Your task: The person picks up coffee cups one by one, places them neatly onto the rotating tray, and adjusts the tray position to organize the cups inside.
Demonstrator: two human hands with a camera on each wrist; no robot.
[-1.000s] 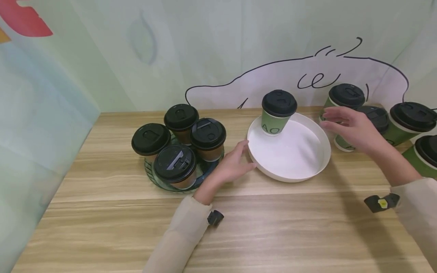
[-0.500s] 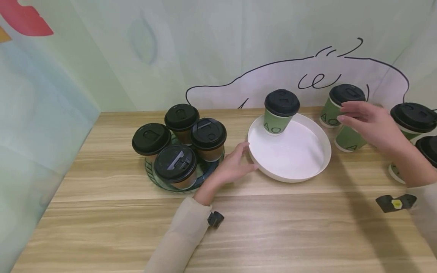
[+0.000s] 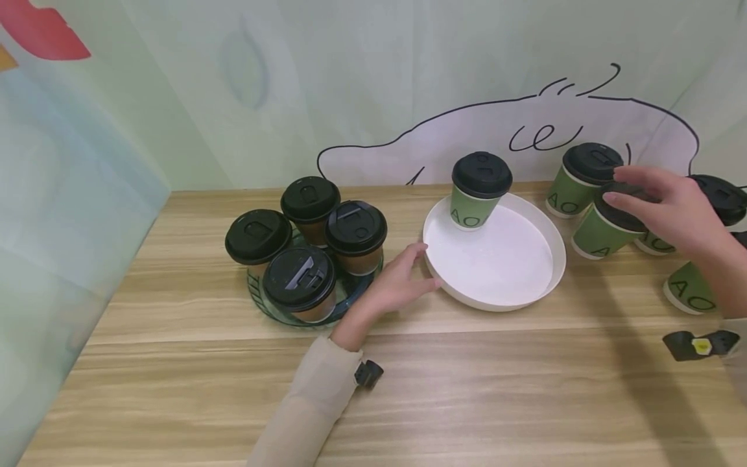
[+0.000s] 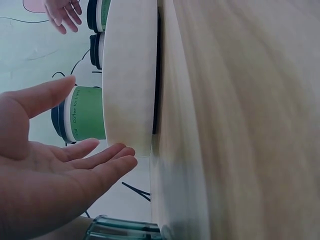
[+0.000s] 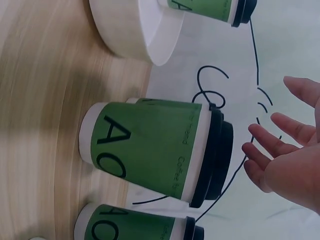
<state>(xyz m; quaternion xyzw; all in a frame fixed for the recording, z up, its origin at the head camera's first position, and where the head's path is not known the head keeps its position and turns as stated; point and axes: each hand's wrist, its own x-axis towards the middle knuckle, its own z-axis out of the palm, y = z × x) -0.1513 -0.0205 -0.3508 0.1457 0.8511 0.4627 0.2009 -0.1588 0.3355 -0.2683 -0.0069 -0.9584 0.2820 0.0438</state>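
Observation:
A green paper cup (image 3: 475, 209) with a black lid stands upright at the back left of the round white tray (image 3: 496, 299). My left hand (image 3: 399, 282) is at the tray's left side, fingers spread, fingertips right at its outer wall. My right hand (image 3: 679, 211) hovers over a lidded green cup (image 3: 604, 230) to the right of the tray, its fingers loosely bent and holding nothing. In the right wrist view that hand (image 5: 292, 150) shows apart from the cup's lid (image 5: 215, 155). Another green cup (image 3: 574, 188) stands just behind.
Several brown cups with black lids (image 3: 300, 279) sit close together on a green glass plate (image 3: 257, 301) at the left. More green cups (image 3: 691, 288) stand at the far right, partly behind my right arm. A printed backdrop (image 3: 373, 84) rises behind the wooden table (image 3: 467, 389).
My right hand has moved right, from beside the back green cup to above the nearer one. The cup on the tray has shifted slightly right. My left hand has stayed put.

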